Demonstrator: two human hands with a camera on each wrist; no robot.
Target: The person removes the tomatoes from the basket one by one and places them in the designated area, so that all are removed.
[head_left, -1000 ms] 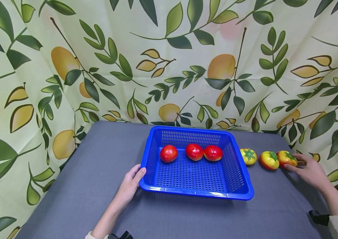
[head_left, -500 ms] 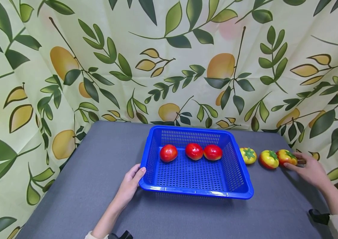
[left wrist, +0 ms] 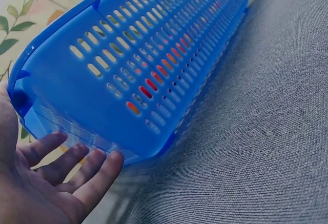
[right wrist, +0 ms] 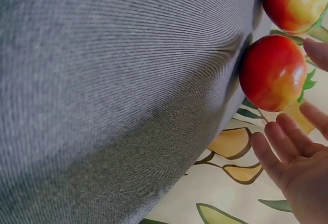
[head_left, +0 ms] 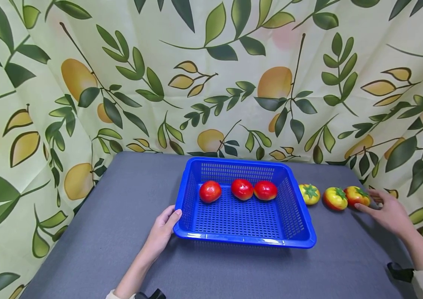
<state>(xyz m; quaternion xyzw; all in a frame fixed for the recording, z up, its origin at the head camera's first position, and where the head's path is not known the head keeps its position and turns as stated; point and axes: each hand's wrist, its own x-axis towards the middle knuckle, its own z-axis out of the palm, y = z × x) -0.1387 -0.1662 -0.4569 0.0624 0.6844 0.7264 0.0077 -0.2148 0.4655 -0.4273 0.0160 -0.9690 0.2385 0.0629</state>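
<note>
Basket of blue perforated plastic, rectangular (head_left: pixel 248 240), on grey cloth-covered table (head_left: pixel 121 257); near left corner gripped by left hand (head_left: pixel 163 229), thumb on rim, fingers outside below. Contents: three glossy red round fruits (head_left: pixel 242 189), all in far half.

Right hand (head_left: pixel 390 211): loosely spread around right side of glossy red-and-yellow fruit with green leafy top (head_left: pixel 357 196), last in row; not closed, contact hard to tell. Next leftward: matching red-and-yellow fruit (head_left: pixel 335 199), close against it; then yellow fruit with green star-shaped top (head_left: pixel 310 194), beside basket's right wall.

Handling, as judged: close fingers low around widest part; lift straight up, sparing neighbour; keep rim steady.

Edges: leaf-print curtain (head_left: pixel 211 25) tight behind row; raised basket wall to clear. Room: bare cloth nearer the wearer, bare basket floor in near half.
</note>
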